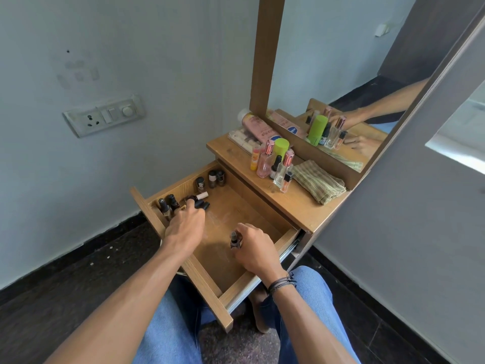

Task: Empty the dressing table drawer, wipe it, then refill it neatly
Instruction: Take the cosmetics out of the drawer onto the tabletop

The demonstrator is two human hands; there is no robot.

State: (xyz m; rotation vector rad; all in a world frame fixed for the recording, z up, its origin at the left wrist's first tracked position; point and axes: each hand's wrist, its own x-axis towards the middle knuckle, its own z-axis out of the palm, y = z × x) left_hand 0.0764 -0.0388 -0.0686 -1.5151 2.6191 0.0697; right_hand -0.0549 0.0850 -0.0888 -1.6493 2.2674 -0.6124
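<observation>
The wooden drawer (pixel 202 278) stands pulled out over my knees. Small nail polish bottles (pixel 212 179) line its far left wall and corner. My left hand (pixel 186 224) reaches into the drawer's left side, fingers closed around a few dark-capped bottles (pixel 201 204). My right hand (pixel 256 248) is inside the drawer near its right wall, gripping one small dark nail polish bottle (pixel 235 240) upright. The middle of the drawer floor is bare wood with faint smears.
On the dressing table top (pixel 309 208) stand perfume bottles (pixel 265 160), a green-capped bottle (pixel 281 146), a pink lotion bottle (pixel 258 128) lying down and a folded striped cloth (pixel 319 181). A mirror (pixel 341 74) rises behind. A wall switchboard (pixel 103 115) is at left.
</observation>
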